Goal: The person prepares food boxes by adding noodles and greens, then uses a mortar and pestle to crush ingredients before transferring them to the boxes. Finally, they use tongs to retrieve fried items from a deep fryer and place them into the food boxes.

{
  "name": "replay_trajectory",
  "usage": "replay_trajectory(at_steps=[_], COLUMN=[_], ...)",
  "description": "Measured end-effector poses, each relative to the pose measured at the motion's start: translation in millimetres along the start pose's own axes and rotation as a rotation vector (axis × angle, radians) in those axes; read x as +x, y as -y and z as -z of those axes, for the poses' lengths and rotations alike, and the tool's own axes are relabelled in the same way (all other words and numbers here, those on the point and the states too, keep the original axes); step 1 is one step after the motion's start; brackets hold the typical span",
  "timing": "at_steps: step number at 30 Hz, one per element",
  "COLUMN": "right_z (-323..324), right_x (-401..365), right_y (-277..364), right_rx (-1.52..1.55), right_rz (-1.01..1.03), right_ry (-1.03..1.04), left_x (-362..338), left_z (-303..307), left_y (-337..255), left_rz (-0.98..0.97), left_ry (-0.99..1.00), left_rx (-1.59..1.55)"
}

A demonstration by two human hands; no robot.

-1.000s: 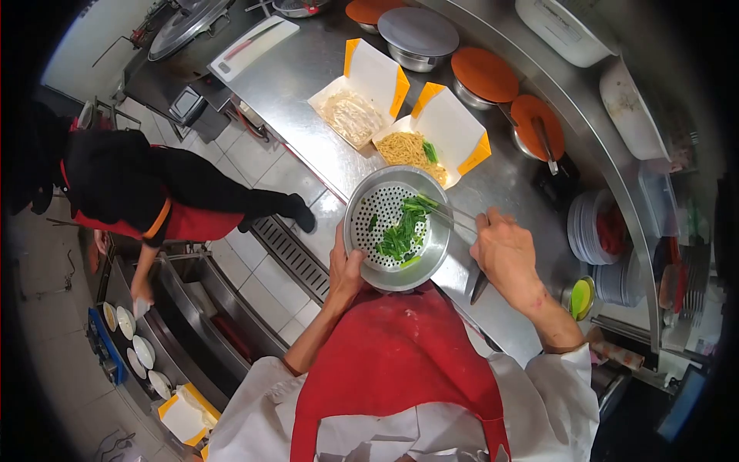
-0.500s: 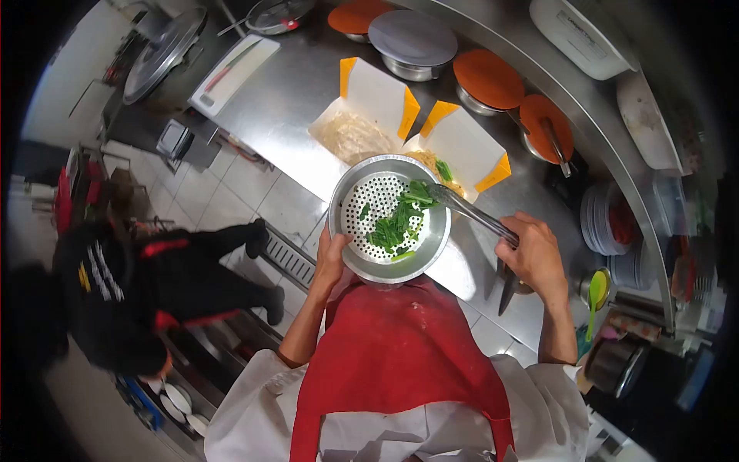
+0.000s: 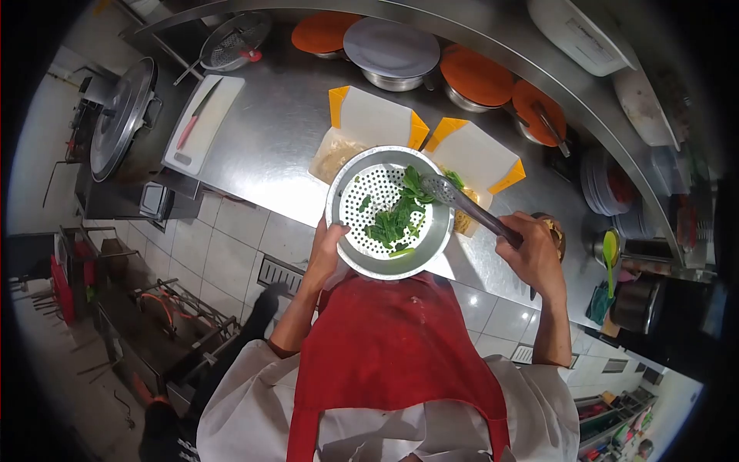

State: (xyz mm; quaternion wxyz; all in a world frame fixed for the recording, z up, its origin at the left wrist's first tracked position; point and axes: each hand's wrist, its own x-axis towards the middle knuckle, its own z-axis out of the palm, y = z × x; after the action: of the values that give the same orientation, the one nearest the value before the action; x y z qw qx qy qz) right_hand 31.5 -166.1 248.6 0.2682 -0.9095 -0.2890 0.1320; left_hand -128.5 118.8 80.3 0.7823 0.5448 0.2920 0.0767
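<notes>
My left hand (image 3: pixel 328 248) grips the near-left rim of a round metal colander (image 3: pixel 356 248) held above the counter's front edge. Green leafy vegetables (image 3: pixel 394 219) lie in it. My right hand (image 3: pixel 533 253) holds metal tongs (image 3: pixel 468 208) whose tips reach over the colander's far-right rim onto the greens. Behind the colander stand two open white takeaway boxes with orange flaps: the left box (image 3: pixel 363 127) holds pale noodles, the right box (image 3: pixel 473 160) holds yellow noodles with some greens, both partly hidden by the colander.
On the steel counter (image 3: pixel 269 138) lie a white cutting board with a knife (image 3: pixel 202 123), lidded metal pots with orange and grey lids (image 3: pixel 392 50), and plate stacks (image 3: pixel 608 200) at right. A wok lid (image 3: pixel 119 119) sits far left. Another person's dark shoe (image 3: pixel 262 304) shows on the tiled floor.
The view has swung left. The tongs' tips have moved into the greens at the colander's far rim. The person in black has moved away; only a shoe and leg remain.
</notes>
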Motion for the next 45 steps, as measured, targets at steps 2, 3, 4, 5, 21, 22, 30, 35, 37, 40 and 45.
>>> replay_trajectory(at_steps=[2, 3, 4, 5, 21, 22, 30, 35, 37, 40, 45], right_z=[2.0, 4.5, 6.4, 6.5, -78.9, -76.8, -49.4, -59.0, -73.0, -62.7, -49.7], right_x=[0.6, 0.9, 0.7, -0.4, 10.6, 10.1, 9.7, 12.0, 18.2, 16.7, 12.0], right_y=[5.2, 7.5, 8.4, 4.4, -145.5, -140.7, -96.5, -94.3, -96.9, -86.7, -75.7], right_rx=[0.039, 0.052, 0.064, 0.119, -0.318, -0.384, -0.487, -0.504, -0.517, -0.519, -0.504], right_rz=[-0.030, -0.071, -0.113, -0.145, -0.029, -0.001, -0.035, -0.058, -0.072, -0.083, -0.097], right_ry=[0.002, 0.016, 0.028, 0.024, -0.180, -0.195, -0.130, -0.066, -0.073, -0.115, -0.135], left_x=[5.7, 8.9, 12.1, 15.2, 22.7, 21.2, 28.1, 27.5, 26.6, 23.4, 27.9], left_z=[7.8, 14.5, 21.5, 28.8, 87.6, 84.6, 87.6, 87.1, 87.5, 83.6, 102.6], left_y=[5.8, 10.8, 15.7, 19.9, 17.9, 14.5, 23.1, 22.7, 18.9, 7.6, 20.1], left_rz=[0.019, 0.041, 0.062, 0.085, 0.187, 0.192, 0.166, 0.197, 0.177, 0.157, 0.148], left_ry=[0.013, 0.019, 0.026, 0.039, -0.016, -0.020, -0.018, -0.069, -0.011, -0.001, -0.108], left_rx=[-0.036, -0.055, -0.074, -0.085, -0.193, -0.202, -0.170, -0.224, -0.208, -0.184, -0.131])
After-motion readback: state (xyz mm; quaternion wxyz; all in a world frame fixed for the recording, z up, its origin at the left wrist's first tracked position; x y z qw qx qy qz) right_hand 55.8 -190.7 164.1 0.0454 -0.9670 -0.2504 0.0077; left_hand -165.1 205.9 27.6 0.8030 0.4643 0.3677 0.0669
